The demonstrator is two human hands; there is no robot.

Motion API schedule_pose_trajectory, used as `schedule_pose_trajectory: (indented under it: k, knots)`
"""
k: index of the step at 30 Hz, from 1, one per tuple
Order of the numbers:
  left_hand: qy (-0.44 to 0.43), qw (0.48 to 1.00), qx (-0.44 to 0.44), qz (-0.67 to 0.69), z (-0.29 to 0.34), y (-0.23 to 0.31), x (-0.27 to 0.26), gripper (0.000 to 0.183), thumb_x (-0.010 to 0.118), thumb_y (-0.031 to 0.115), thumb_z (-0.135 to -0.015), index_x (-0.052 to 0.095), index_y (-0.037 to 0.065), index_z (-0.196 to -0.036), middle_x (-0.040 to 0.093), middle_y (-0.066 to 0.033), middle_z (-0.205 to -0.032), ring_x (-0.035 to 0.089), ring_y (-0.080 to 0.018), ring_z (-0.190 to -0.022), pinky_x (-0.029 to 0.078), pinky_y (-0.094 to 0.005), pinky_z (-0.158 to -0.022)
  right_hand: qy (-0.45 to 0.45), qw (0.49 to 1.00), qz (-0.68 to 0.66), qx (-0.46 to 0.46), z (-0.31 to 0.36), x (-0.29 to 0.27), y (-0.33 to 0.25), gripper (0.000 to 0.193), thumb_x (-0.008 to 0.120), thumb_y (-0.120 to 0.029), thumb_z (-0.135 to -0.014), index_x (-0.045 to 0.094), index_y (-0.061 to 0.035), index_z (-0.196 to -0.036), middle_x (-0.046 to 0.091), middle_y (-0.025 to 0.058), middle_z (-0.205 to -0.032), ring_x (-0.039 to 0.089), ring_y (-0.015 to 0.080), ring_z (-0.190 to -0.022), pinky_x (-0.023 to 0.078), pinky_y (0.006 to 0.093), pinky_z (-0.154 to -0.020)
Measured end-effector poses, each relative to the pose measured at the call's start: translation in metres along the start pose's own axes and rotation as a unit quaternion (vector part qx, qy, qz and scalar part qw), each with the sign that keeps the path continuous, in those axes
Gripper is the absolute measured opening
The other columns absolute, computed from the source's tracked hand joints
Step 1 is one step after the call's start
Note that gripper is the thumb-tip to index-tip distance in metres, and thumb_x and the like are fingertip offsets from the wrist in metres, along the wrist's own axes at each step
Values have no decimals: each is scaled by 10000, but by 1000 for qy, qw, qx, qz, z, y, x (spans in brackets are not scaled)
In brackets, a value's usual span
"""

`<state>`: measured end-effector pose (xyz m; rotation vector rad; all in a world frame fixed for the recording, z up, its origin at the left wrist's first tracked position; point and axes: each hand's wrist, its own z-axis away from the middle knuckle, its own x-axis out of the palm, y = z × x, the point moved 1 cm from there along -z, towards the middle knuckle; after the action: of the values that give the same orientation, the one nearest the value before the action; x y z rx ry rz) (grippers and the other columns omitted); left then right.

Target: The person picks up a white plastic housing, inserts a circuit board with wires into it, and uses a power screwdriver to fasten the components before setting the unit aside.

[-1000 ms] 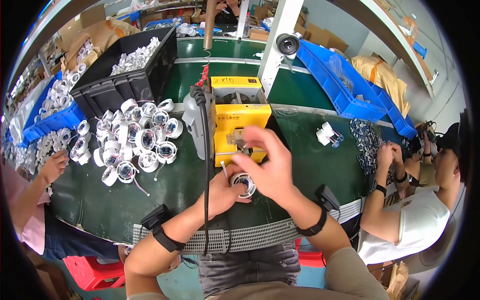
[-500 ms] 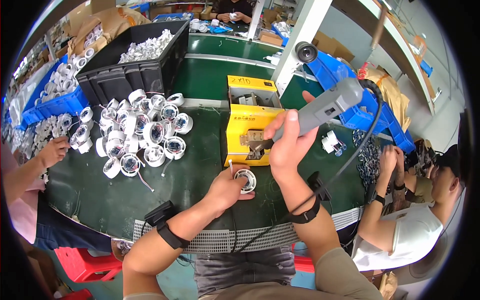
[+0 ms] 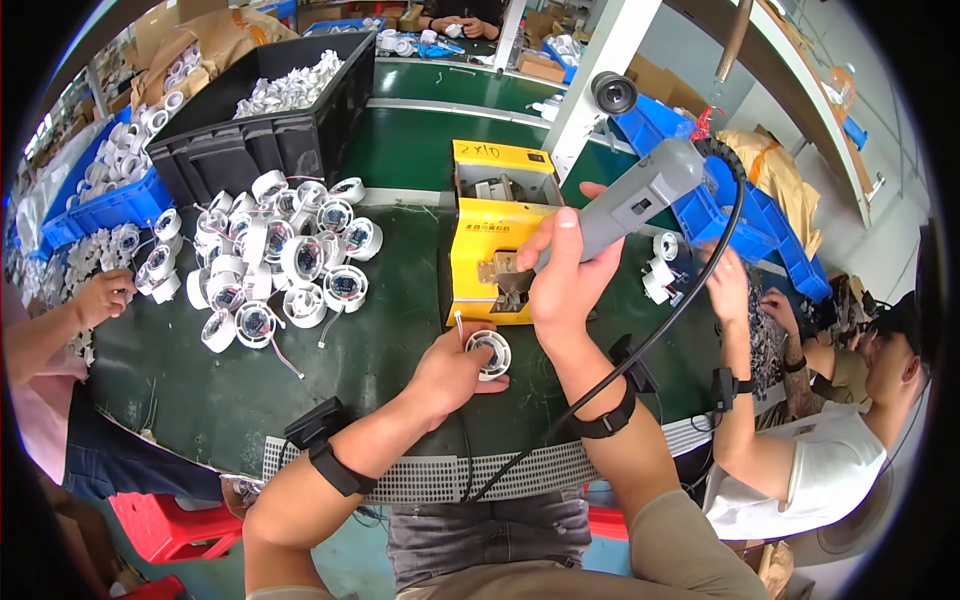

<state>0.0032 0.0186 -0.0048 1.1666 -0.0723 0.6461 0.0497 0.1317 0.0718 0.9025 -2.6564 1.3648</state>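
My left hand (image 3: 452, 368) grips a round white housing (image 3: 489, 355) just above the green table, its ring-shaped open side up and a thin wire end standing out by my fingers. My right hand (image 3: 570, 270) is wrapped round a grey electric screwdriver (image 3: 640, 195), which slants down to the left. The tip is partly hidden by my fingers and lies at the metal outlet of a yellow screw feeder (image 3: 503, 240). Left of the feeder lies a heap of similar white housings (image 3: 270, 250) with circuit boards and loose wires.
A black bin (image 3: 270, 140) of small white parts stands behind the heap, beside a blue crate (image 3: 125, 205). The screwdriver's black cable (image 3: 690, 300) arches over my right arm. Co-workers sit on both sides; one hand (image 3: 727, 285) is near white parts (image 3: 658, 277) on the right.
The screwdriver and my right hand have shifted slightly left and down. At right, the co-worker's hand has reached toward the white parts, where another one now shows. My left hand keeps its hold.
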Motion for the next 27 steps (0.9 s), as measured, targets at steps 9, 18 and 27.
schedule_pose_trajectory:
  k: [9,18,27]
  knots:
    - [7,1000,12,12,-2,-2,-1,334,434,39,-952,434,-54,-1273,563,-158,-1094,661,-266,-852,592,-356,-805,-19,1000,17,-4,4,-2,0,287,479,-144,-948,350,-2,-1162,475,62,-584,468,139,-453,397,278,-455]
    - [1,1000,15,7,1,4,1,311,426,46,-950,462,-54,-1243,580,-140,-1056,651,-233,-848,592,-337,-784,-42,997,-51,50,34,-15,-16,380,486,-165,-935,325,-16,-1245,476,68,-624,459,139,-456,423,286,-448]
    - [-6,999,28,24,-2,0,-2,309,453,26,-932,449,-54,-1230,528,-152,-1131,627,-224,-893,594,-323,-779,-58,992,-40,101,50,-13,-16,394,499,-173,-930,332,-24,-1255,489,69,-636,478,136,-472,434,282,-457]
